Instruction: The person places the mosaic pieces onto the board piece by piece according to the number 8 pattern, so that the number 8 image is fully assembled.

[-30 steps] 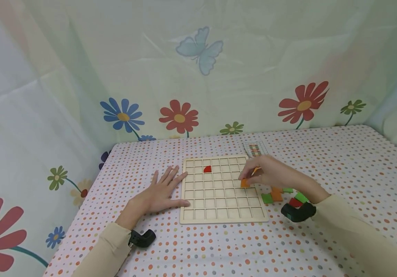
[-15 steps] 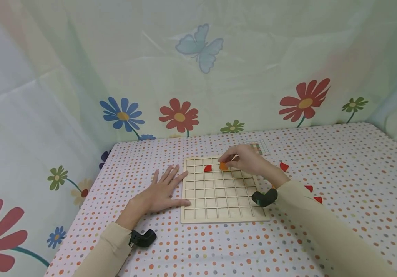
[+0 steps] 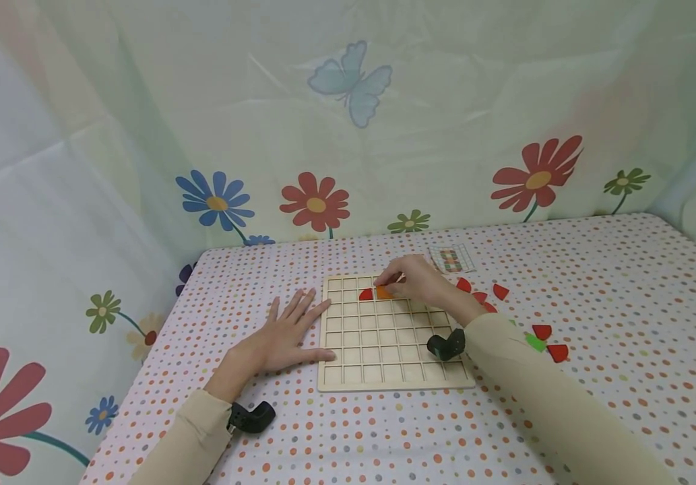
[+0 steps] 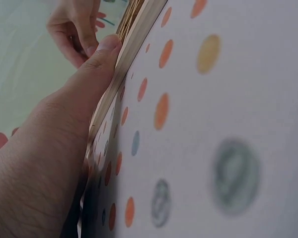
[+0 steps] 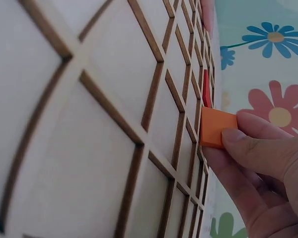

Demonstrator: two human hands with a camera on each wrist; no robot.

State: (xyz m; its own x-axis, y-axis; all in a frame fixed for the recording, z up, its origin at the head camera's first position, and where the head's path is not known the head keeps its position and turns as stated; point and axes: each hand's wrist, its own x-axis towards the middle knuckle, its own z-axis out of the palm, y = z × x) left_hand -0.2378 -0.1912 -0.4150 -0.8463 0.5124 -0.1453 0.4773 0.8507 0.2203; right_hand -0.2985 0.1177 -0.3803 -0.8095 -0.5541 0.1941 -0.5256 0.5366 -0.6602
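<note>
1. One orange tile point(image 5: 216, 128) is pinched between the thumb and fingers of the right hand point(image 3: 414, 277).
2. The tile is over the top part of the wooden board point(image 3: 387, 353), just to the right of a red piece point(image 3: 366, 294). I can't tell if it is all the way down in its square.
3. The red piece lies in the second row from the top, third square from the left. It has one round side.
4. The left hand point(image 3: 283, 340) has its fingers spread wide. Its thumb rests on the board's left edge, and it holds no piece.
5. Right of the board, more red pieces point(image 3: 557, 352) and a green piece point(image 3: 535, 342) lie about on the dotted cloth point(image 3: 323, 448).
6. A card point(image 3: 452, 259) with a coloured grid lies just past the board's top right corner.
7. Behind it all hangs a pale curtain with big flowers and a blue butterfly point(image 3: 352, 82).
</note>
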